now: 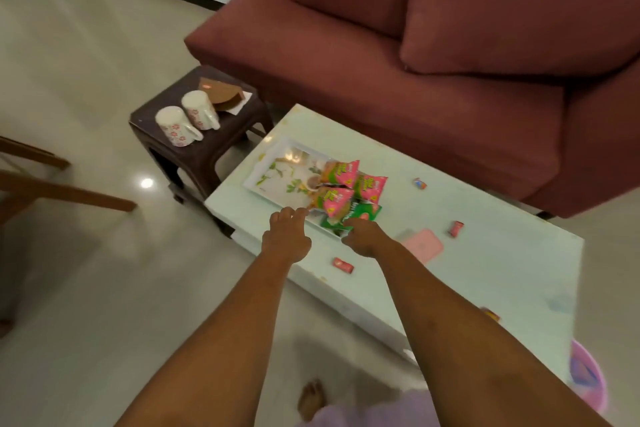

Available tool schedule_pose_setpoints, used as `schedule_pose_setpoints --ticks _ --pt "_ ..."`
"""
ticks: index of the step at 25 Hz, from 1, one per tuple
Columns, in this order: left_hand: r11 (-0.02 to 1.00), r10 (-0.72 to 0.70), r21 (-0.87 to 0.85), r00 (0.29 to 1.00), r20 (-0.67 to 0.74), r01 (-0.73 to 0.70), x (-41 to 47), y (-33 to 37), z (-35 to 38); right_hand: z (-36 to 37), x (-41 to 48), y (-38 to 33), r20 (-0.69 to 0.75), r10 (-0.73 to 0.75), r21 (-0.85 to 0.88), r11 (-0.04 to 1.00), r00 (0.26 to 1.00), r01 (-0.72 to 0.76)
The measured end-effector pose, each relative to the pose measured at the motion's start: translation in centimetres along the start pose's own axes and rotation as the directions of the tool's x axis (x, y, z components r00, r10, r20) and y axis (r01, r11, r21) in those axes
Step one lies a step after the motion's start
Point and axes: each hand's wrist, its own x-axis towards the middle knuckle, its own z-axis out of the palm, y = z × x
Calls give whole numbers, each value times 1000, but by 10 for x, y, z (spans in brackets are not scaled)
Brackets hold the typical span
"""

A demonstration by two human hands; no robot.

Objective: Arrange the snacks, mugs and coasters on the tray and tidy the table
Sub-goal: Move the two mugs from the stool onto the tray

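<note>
Your left hand and right hand, apart, meet the tray edge, likely squaring packets. Grip unclear.

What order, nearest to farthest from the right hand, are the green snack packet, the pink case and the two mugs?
1. The green snack packet, on the tray, right by the right hand.
2. The pink case, on the table beside that wrist.
3. The two mugs, far left on the dark stool.
</note>
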Motion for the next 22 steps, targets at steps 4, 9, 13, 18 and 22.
schedule_pose_setpoints --ticks 4,9,13,18,22 --pt "998 -55 5 997 45 55 31 -55 -5 21 44 -56 23 -45 4 999 999 45" --pt "998 -50 -47 998 31 51 100 -93 -29 22 127 -115 59 -60 16 998 996 59" --pt "998 -57 -40 998 -41 55 157 -142 -78 -1 189 -193 5 -146 30 989 989 145" --pt "955 -260 -210 934 -243 211 233 -197 -164 -31 258 -284 -26 -176 37 984 984 176" --pt "919 -374 -277 845 -382 282 281 -240 -204 -36 304 -341 -83 -161 90 982 983 169"
